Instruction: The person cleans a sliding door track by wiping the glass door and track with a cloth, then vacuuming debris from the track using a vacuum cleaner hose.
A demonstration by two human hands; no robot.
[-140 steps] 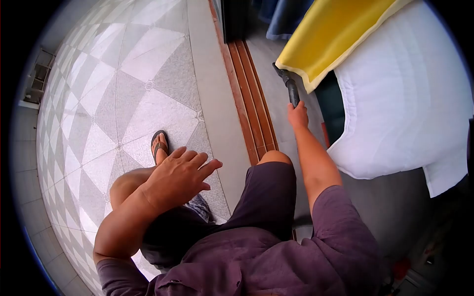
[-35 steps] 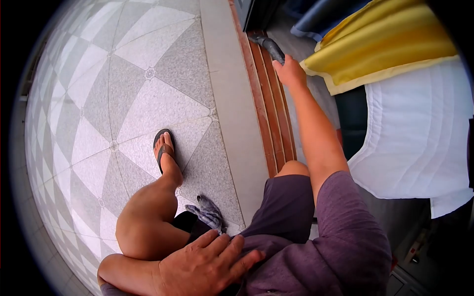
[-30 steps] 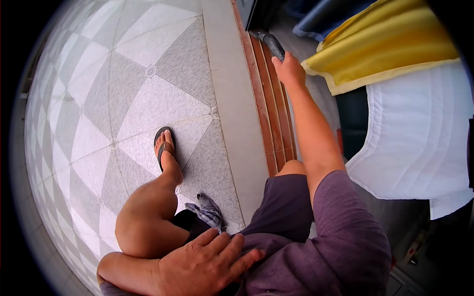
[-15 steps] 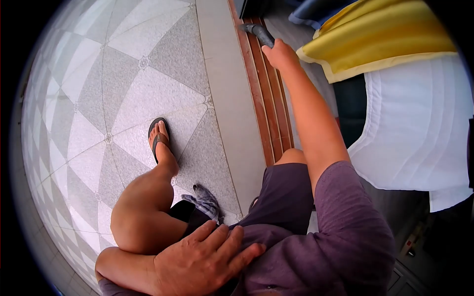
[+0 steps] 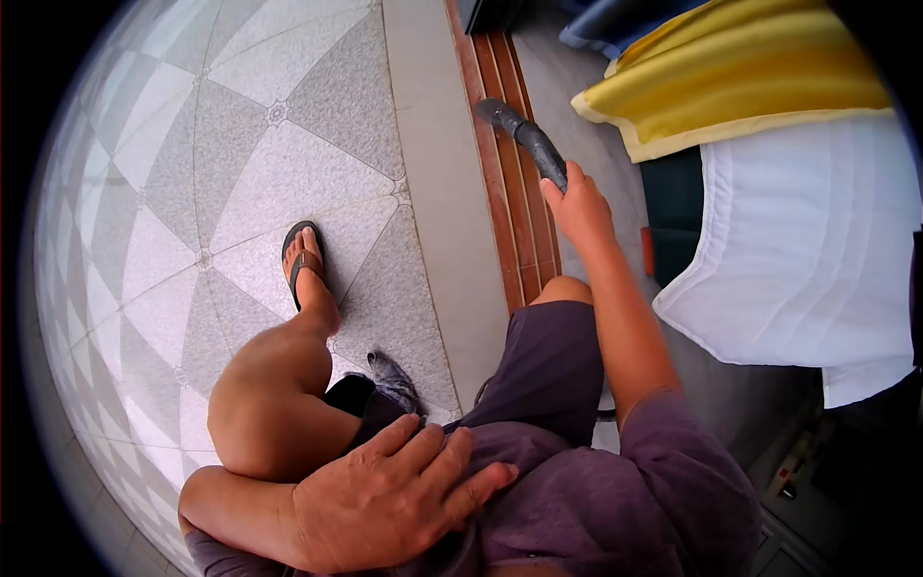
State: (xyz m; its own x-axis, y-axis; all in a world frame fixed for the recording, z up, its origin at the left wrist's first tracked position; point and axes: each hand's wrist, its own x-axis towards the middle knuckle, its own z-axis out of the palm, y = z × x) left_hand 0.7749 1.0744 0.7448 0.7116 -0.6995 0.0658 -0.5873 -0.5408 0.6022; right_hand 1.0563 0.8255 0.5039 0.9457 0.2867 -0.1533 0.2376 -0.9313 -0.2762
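Note:
My right hand (image 5: 582,205) is wrapped around a dark grey curved vacuum hose end (image 5: 529,137). Its narrow tip rests at or just above the reddish-brown grooved door track (image 5: 507,159), which runs along the floor. Across my lap and belly lies my left hand (image 5: 385,495), empty, fingers spread against the purple shirt (image 5: 615,481). The rest of the hose beyond my right hand is hidden.
To the right hang a yellow cloth (image 5: 731,77) and a white curtain (image 5: 808,240), with a blue cloth (image 5: 615,24) behind. A grey patterned cloth (image 5: 392,380) lies on the tiled floor (image 5: 260,202) near my sandalled foot (image 5: 306,260).
My right hand has drawn the vacuum hose end back along the track, toward my body. The left hand stays about where it was.

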